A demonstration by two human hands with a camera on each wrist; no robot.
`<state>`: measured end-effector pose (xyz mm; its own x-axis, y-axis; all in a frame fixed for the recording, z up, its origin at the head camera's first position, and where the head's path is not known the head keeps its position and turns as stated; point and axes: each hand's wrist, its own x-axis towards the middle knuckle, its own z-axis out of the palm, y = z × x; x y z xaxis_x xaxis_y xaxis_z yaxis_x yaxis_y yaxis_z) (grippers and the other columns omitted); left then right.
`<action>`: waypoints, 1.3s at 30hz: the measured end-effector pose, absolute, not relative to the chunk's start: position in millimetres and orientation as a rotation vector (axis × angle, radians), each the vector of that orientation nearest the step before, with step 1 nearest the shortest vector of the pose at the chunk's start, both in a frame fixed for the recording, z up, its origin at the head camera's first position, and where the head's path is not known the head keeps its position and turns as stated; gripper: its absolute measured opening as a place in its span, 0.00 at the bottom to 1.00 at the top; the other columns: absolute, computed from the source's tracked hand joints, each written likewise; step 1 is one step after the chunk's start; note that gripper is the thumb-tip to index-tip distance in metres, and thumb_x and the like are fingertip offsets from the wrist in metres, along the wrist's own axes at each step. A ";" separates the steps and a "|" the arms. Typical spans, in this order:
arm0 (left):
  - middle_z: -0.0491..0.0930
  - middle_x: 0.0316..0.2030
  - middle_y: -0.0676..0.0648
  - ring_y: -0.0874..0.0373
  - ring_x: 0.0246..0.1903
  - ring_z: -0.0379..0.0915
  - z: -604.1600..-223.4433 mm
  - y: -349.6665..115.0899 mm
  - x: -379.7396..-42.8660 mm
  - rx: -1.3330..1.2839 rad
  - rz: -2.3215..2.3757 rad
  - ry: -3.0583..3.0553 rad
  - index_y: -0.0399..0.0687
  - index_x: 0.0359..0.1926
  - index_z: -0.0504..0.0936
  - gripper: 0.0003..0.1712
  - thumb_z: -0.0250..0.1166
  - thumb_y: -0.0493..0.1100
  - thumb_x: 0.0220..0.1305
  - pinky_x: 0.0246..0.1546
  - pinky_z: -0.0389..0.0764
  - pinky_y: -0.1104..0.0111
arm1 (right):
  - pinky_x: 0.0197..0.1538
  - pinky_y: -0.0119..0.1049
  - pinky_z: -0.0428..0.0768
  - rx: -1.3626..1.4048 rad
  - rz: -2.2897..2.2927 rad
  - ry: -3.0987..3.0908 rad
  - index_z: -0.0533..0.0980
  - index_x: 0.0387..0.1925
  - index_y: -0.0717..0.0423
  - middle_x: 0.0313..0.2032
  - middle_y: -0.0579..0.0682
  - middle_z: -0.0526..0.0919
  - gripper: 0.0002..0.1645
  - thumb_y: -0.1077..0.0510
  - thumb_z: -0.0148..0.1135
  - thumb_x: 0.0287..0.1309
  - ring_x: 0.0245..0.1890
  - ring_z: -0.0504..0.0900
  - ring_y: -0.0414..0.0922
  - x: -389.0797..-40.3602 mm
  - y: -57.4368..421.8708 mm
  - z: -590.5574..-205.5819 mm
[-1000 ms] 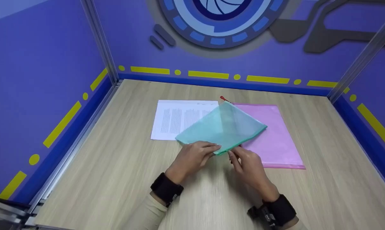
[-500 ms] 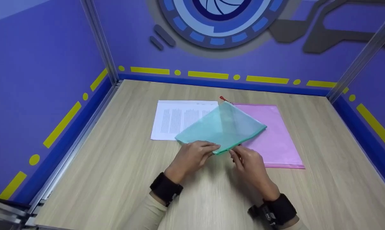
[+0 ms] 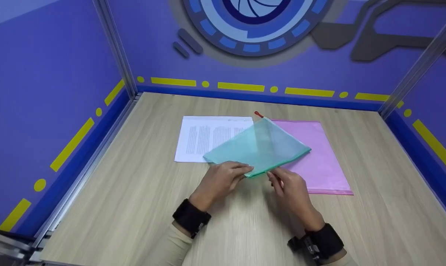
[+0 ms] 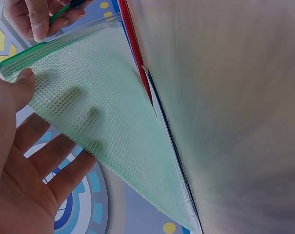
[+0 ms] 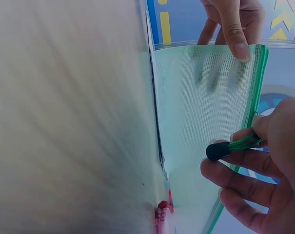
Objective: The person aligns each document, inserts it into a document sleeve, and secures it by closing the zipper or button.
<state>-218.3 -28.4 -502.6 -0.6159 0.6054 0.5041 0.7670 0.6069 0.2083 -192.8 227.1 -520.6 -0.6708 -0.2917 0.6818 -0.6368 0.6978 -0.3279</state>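
Note:
A translucent green mesh zipper pouch (image 3: 260, 147) is held tilted, its green zipper edge facing the person. My left hand (image 3: 223, 181) grips its near left corner; in the left wrist view the thumb (image 4: 24, 87) lies on the front of the mesh and the other fingers show through from behind. At the zipper edge, my right hand (image 3: 291, 188) pinches the zipper close to the slider. A green cord pull with a black end (image 5: 218, 151) hangs across the right fingers in the right wrist view.
Behind the pouch, a printed sheet of paper (image 3: 204, 138) lies on the wooden table (image 3: 115, 192) at the left. A pink zipper pouch (image 3: 326, 166) lies at the right, partly covered. A red pull (image 3: 259, 114) pokes out beyond the green pouch's far corner. Blue panels (image 3: 60, 92) enclose the table.
My right hand has shifted slightly right along the zipper edge, and my left hand slightly left. The green pouch's far corner has moved a little to the right, showing more of the red pull.

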 end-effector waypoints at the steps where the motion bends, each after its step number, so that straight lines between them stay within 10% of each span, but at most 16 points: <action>1: 0.88 0.55 0.54 0.59 0.56 0.84 -502.7 -28.5 -218.4 -1.098 -0.583 -2.451 0.59 0.62 0.88 0.18 0.68 0.45 0.75 0.56 0.84 0.65 | 0.25 0.35 0.77 0.705 0.749 -2.305 0.80 0.31 0.54 0.22 0.41 0.80 0.10 0.66 0.71 0.67 0.22 0.78 0.37 -192.7 227.1 -520.6; 39: 0.88 0.56 0.52 0.58 0.56 0.84 -501.8 -40.0 -226.5 -1.030 -0.673 -2.520 0.55 0.61 0.88 0.17 0.66 0.41 0.76 0.55 0.84 0.64 | 0.24 0.32 0.70 0.588 0.784 -2.340 0.78 0.27 0.54 0.21 0.40 0.75 0.13 0.65 0.68 0.70 0.20 0.70 0.34 -193.9 234.5 -521.3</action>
